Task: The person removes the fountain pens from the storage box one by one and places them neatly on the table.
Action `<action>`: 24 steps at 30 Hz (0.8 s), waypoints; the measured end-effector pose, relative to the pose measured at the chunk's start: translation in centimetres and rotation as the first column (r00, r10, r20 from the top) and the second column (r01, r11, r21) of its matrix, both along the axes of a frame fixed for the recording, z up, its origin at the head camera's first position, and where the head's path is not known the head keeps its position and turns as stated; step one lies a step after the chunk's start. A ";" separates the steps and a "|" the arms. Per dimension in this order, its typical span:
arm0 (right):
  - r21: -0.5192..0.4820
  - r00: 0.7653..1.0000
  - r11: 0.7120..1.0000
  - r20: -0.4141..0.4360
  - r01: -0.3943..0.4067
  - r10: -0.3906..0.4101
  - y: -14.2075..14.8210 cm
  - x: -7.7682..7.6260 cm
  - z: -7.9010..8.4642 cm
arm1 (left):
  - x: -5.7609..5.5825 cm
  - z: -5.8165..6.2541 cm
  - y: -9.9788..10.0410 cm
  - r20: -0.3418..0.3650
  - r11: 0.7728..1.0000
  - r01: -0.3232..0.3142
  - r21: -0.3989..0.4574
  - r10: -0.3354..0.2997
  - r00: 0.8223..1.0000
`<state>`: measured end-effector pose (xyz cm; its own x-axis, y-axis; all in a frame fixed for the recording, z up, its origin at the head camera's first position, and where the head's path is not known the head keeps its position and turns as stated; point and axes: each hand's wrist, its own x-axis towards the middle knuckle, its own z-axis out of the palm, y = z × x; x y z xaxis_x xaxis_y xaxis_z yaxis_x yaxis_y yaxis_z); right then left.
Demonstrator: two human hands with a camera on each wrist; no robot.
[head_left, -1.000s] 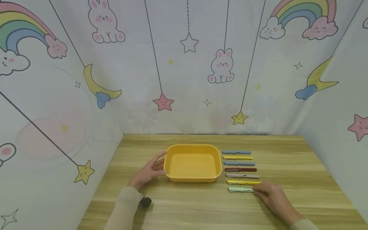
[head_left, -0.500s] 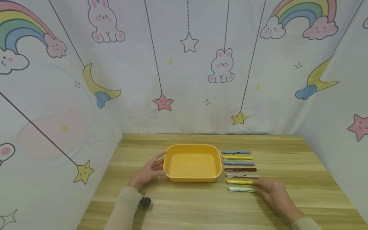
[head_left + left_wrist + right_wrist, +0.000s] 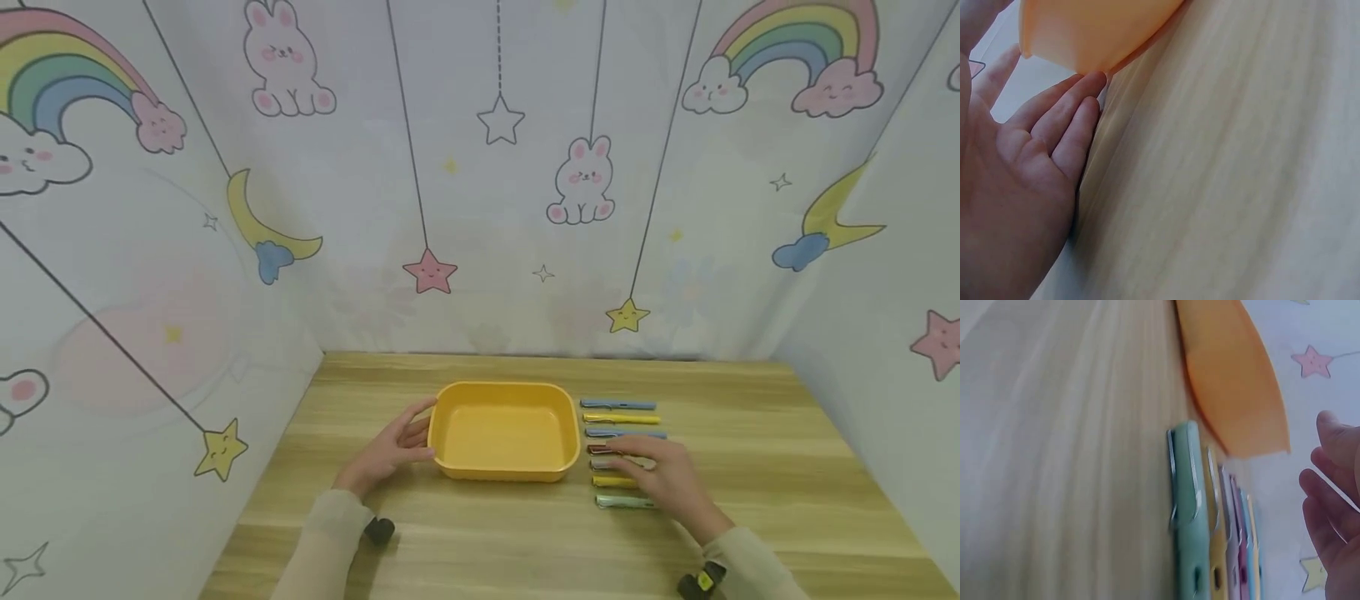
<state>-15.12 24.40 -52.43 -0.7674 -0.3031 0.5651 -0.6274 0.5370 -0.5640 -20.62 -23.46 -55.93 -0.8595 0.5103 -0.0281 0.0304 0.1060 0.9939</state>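
A yellow-orange plastic tray (image 3: 502, 474) sits on the wooden table. At its left side my left hand (image 3: 386, 450) touches the wall with extended fingers; the left wrist view shows those fingers (image 3: 1072, 122) against the tray's outside. Right of the tray several clip pens lie in a column: a blue pen (image 3: 619, 405), a yellow pen (image 3: 622, 419), another blue pen (image 3: 626, 433), a dark red pen (image 3: 597, 449), a greyish pen (image 3: 599, 464), a second yellow pen (image 3: 611, 481) and a mint green pen (image 3: 622, 502). Above the lower pens hovers my right hand (image 3: 670, 477), holding nothing, partly hiding them.
A white cloth backdrop (image 3: 510, 317) printed with stars, rabbits and rainbows rises behind and beside the table (image 3: 465, 542). Dark wrist-camera pieces (image 3: 380, 531) sit at both cuffs.
My right hand has left the right ends of the mint green and lower yellow pens, moving left and away from me over the column. My left hand stays at the tray. The view tilts slightly.
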 end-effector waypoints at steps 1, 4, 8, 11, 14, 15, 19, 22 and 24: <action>-0.015 0.999 1.000 0.025 -0.019 0.020 -0.5 -0.2 0.1 | 0.0 -0.1 0.0 0.002 1.000 0.003 0.005 -0.003 1.000; -0.072 0.990 0.995 0.121 -0.069 0.077 -1.9 -0.9 0.7 | 0.0 -0.2 0.0 -0.002 1.000 0.004 0.005 -0.004 1.000; -0.052 0.985 0.994 0.139 -0.096 0.102 -3.8 -2.0 1.8 | 0.1 -0.1 0.0 -0.009 1.000 -0.002 -0.002 0.002 1.000; -0.013 0.979 0.994 0.174 -0.111 0.111 -5.3 -2.7 2.5 | 0.1 0.0 0.0 -0.011 1.000 -0.007 -0.002 0.007 1.000; 0.006 0.954 0.989 0.265 -0.146 0.140 -7.1 -3.3 2.8 | 0.1 0.0 0.0 -0.011 1.000 -0.011 -0.010 0.011 1.000; 0.009 0.943 0.987 0.296 -0.161 0.152 -7.7 -3.4 2.9 | 0.1 0.0 0.0 -0.009 1.000 -0.011 -0.009 0.011 1.000; 0.043 0.912 0.971 0.356 -0.234 0.204 -10.0 -4.0 3.0 | 0.2 0.1 0.0 -0.011 1.000 -0.011 -0.009 0.011 1.000; 0.050 0.885 0.955 0.393 -0.292 0.250 -11.4 -4.3 2.8 | 0.2 0.2 0.0 -0.013 1.000 -0.008 -0.004 0.008 1.000; 0.058 0.864 0.945 0.428 -0.321 0.267 -12.2 -4.6 2.6 | 0.2 0.2 0.0 -0.014 1.000 -0.009 -0.004 0.009 1.000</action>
<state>-19.72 12.17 -49.79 -0.7854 -0.5970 0.1635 -0.4944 0.4461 -0.7460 -20.39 -23.44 -55.74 -0.8644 0.5024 -0.0184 0.0432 0.1108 0.9929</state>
